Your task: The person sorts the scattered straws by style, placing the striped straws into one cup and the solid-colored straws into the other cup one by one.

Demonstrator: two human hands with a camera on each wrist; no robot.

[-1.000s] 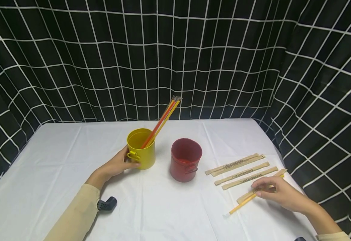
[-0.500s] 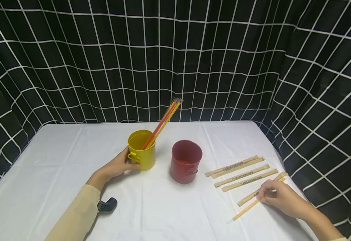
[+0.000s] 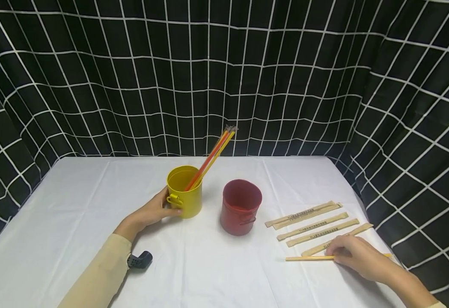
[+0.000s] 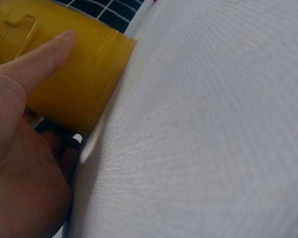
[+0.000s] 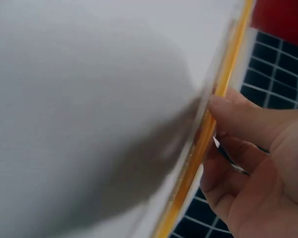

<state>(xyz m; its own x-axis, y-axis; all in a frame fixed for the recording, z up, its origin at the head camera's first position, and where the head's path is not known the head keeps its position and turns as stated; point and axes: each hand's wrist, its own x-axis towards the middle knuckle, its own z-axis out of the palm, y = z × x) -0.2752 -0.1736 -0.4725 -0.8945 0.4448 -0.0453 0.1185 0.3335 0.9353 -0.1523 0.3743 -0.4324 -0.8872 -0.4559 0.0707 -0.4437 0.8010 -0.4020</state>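
On the left, my left hand (image 3: pixel 153 212) holds the side of a small yellow bucket (image 3: pixel 191 205), its thumb lying along the wall near the small handle. Several orange and yellow straws (image 3: pixel 210 159) in clear wrappers lean out of that bucket to the right. My right hand (image 3: pixel 363 259) pinches a yellow straw (image 3: pixel 305 258) in clear film between thumb and fingers, low over the cloth. In the right wrist view this straw (image 5: pixel 233 54) runs past the thumb tip. Just behind that hand lies a paper-wrapped straw (image 3: pixel 316 249), partly covered by the fingers.
A red bucket (image 3: pixel 236 222) stands right of the yellow one. Several more paper-wrapped straws (image 3: pixel 322 232) lie side by side on the white-clothed table (image 3: pixel 224 273). Black gridded curtain (image 3: pixel 193 77) hangs behind and to the right of the table.
My right hand has turned the yellow straw from a slant to nearly level across the head view, bringing it clear of the paper-wrapped straw. My left hand stays on the yellow bucket.
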